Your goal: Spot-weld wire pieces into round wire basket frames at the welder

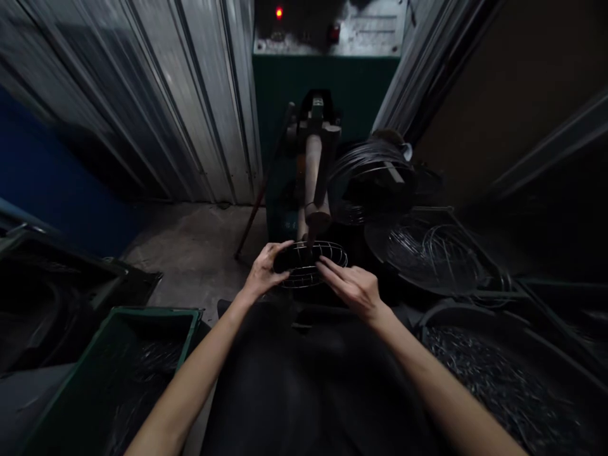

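Note:
A small oval wire basket [304,285] with a thin metal grid is held level at the tip of a machine's electrode arms [313,171], which look like a spot welder's. My left hand [266,272] grips the basket's left end, thumb below and fingers above. At the right end, my right hand [356,288] has its fingers pressed together against the wires. Whether a small loose wire is also between these fingers is too dark to tell. The upper electrode tip reaches down into the basket's outline, and dark shade hides its exact contact.
The machine's green cabinet [332,82] has a lit red lamp [279,12]. Coiled wire [370,155] and a tray of wire rings [427,253] stand at right. A tub of short metal pieces [489,373] is lower right, a green crate [66,392] lower left.

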Available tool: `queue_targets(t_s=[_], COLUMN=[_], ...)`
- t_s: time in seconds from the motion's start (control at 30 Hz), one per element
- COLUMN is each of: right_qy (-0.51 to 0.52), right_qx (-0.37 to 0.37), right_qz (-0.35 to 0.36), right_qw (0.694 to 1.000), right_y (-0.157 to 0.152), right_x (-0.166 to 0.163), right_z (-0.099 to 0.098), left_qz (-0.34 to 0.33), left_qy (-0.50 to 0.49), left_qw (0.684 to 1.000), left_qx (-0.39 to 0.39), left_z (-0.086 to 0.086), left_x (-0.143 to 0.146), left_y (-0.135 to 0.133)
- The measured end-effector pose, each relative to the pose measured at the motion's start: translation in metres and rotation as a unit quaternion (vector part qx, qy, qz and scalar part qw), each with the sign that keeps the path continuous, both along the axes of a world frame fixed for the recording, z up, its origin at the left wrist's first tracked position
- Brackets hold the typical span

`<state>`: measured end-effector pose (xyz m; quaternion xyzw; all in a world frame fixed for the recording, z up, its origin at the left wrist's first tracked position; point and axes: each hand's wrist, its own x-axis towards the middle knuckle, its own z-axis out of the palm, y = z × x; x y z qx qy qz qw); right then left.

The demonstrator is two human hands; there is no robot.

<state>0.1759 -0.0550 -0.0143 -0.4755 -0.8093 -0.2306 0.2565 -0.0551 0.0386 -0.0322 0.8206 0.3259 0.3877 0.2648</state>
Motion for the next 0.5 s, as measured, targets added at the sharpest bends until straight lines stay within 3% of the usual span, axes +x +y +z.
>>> queue_targets(t_s=[0.13,0.27,0.37,0.5], right_qy=[0.189,0.214,0.237,0.27], right_qx=[0.018,-0.03,-0.034,-0.049], right_qz=[-0.076,-0.063,-0.061,-0.102], right_qw=[0.979,0.974,0.969,0.956], right_y=[-0.021,-0.017,-0.015,-0.044], right_x=[0.001,-0.009,-0.017,0.012], right_z=[-0.015,-0.026,-0.02,-0.009], left_qz=[0.011,0.013,0.02,0.037], left_qy=[-0.022,-0.039,-0.019,0.024], left_qw=[1.0,0.999,1.0,0.999], left_qx=[-0.007,-0.015,-0.009,0.01], left_z=[0.003,0.004,0.005,0.011], left_x=[0.005,0.011,0.012,0.002], left_y=[0.01,0.019,0.015,-0.005])
